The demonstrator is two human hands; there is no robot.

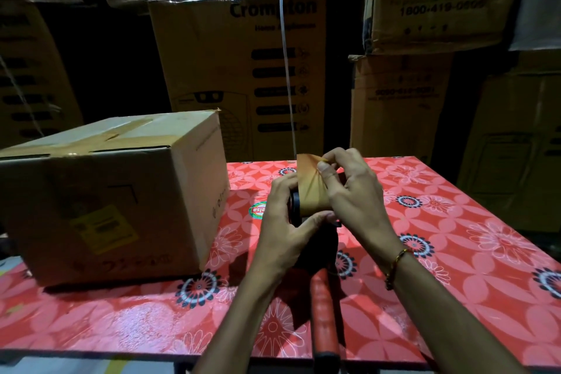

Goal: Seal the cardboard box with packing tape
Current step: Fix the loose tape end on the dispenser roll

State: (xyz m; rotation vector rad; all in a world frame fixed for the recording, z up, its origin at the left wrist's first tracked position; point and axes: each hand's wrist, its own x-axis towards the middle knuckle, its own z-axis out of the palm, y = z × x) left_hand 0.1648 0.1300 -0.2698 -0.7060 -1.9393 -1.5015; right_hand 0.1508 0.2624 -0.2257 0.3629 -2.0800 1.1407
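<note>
The room is dim, with light falling mostly on the lower half of the frame. A table [455, 222] with a glossy red flowered top fills the bottom and right. Behind it, stacked cartons [419, 0] rise to the top edge like a wall. The tall centre carton [230, 70] carries dark printed lettering and a row of dark bars. A thin white strap [287, 70] hangs down its front. Dark gaps separate the stacks at upper left.
</note>
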